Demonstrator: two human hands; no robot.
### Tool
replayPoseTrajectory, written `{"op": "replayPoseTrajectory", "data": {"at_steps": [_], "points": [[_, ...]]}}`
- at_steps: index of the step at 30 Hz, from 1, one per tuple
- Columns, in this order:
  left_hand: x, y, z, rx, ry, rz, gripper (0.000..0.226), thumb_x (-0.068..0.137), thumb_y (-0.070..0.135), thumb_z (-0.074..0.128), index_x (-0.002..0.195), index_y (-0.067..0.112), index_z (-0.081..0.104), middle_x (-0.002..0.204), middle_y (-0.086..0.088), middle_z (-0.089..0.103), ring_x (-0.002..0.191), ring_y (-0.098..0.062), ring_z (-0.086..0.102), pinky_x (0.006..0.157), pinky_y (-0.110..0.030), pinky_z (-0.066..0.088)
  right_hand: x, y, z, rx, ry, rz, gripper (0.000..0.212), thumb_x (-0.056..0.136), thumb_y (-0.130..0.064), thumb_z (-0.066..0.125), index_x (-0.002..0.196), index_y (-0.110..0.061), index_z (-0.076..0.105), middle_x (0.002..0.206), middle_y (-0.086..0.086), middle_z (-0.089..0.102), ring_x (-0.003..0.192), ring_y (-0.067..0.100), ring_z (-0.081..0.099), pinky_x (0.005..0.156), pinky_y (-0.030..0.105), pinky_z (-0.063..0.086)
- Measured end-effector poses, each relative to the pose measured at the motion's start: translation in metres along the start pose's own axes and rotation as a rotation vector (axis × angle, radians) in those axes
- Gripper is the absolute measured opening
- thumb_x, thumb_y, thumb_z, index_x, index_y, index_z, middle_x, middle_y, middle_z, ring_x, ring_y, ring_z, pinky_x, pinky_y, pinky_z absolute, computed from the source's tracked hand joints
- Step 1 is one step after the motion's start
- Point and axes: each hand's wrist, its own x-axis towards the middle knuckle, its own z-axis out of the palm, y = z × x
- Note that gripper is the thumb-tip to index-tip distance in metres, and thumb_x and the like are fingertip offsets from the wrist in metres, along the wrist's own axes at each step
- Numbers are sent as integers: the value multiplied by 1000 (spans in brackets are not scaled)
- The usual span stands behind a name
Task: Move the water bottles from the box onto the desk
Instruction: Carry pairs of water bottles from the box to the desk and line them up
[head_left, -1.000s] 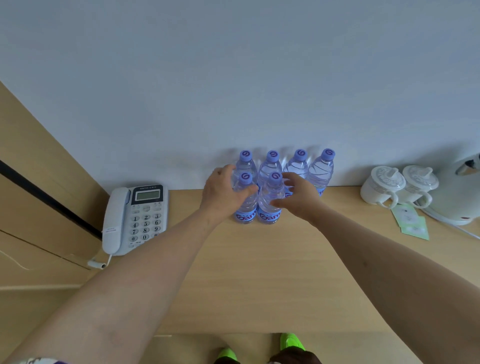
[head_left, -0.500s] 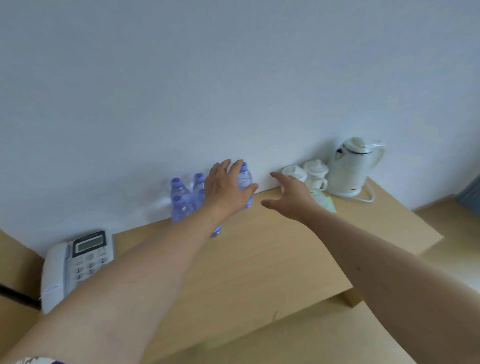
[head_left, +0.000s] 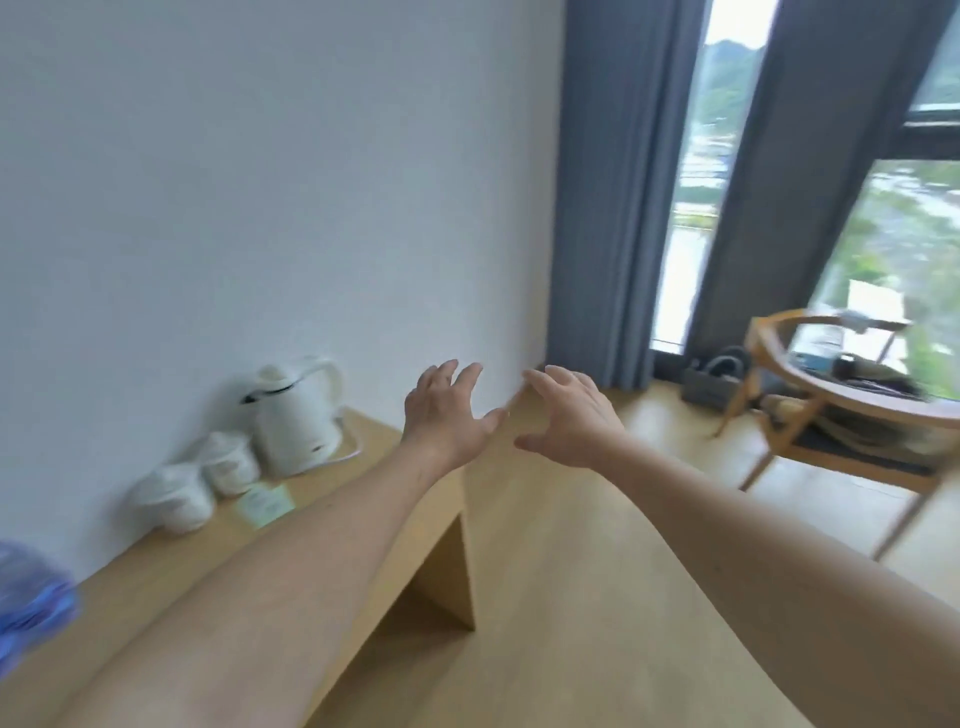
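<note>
My left hand (head_left: 447, 415) and my right hand (head_left: 571, 415) hover side by side in the air beyond the right end of the wooden desk (head_left: 156, 566), fingers spread, holding nothing. The water bottles (head_left: 31, 603) show only as a blue blur at the far left edge, standing on the desk and well behind both hands. No box is in view.
A white kettle (head_left: 296, 415), two white lidded cups (head_left: 197, 478) and a green card (head_left: 262, 501) stand on the desk by the wall. A round wooden table (head_left: 852, 395) with items stands at the right near grey curtains (head_left: 608, 197) and the window. Wooden floor lies between.
Both hands have let go of the two front bottles and swung right, off the desk end. My view has turned right, so the bottles slid to the left edge.
</note>
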Motion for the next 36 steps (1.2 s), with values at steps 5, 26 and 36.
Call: {"op": "replayPoseTrajectory", "data": {"at_steps": [5, 26, 36], "points": [[43, 169, 73, -41, -101, 269, 75, 88, 60, 59, 152, 28, 37, 160, -6, 33, 149, -26, 22, 118, -45, 26, -50, 148, -65, -52, 108, 287, 95, 80, -56, 74, 157, -33, 23, 165, 2, 23, 152, 26, 17, 118, 41, 25], [48, 764, 403, -284, -577, 1021, 73, 86, 60, 60, 150, 36, 36, 160, -1, 33, 148, -26, 26, 117, -52, 28, -259, 636, -221, -60, 331, 1321, 89, 82, -57, 71, 156, -34, 26, 164, 1, 26, 151, 29, 21, 120, 47, 24], [33, 976, 500, -243, -700, 1232, 75, 85, 58, 61, 151, 34, 35, 162, -2, 30, 150, -26, 19, 118, -52, 25, -342, 804, -291, 14, 439, 1542, 91, 82, -53, 73, 157, -31, 26, 164, 0, 25, 151, 26, 18, 120, 46, 27]]}}
